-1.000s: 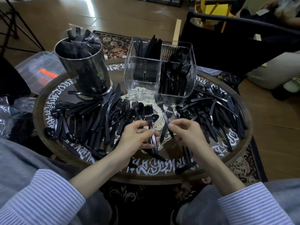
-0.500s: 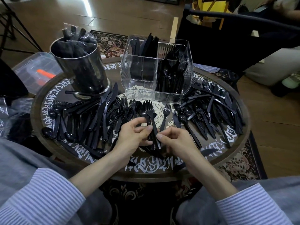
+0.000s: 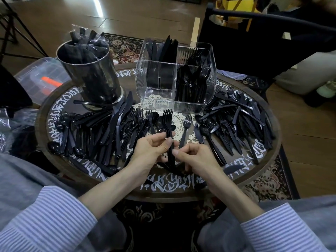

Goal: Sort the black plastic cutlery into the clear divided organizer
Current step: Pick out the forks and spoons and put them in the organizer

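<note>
My left hand [image 3: 151, 149] grips a small bunch of black forks [image 3: 168, 124] by the handles, tines pointing away from me. My right hand [image 3: 195, 157] pinches the lower part of the same handles. The clear divided organizer [image 3: 156, 91] stands at the back of the round table; knives fill its far left compartment, spoons and forks the right side, and the near left compartment looks empty. Loose black cutlery lies in a pile on the left [image 3: 101, 131] and another on the right [image 3: 234, 128].
A steel cylinder [image 3: 91, 79] with bagged black cutlery stands at back left. The round table [image 3: 174, 186] has white lettering round its rim. A clear lidded box [image 3: 41, 79] sits to the left, a dark chair [image 3: 263, 39] behind the table.
The bunch of forks has risen more upright in my left hand. My right hand moved in from the right and now pinches the handles.
</note>
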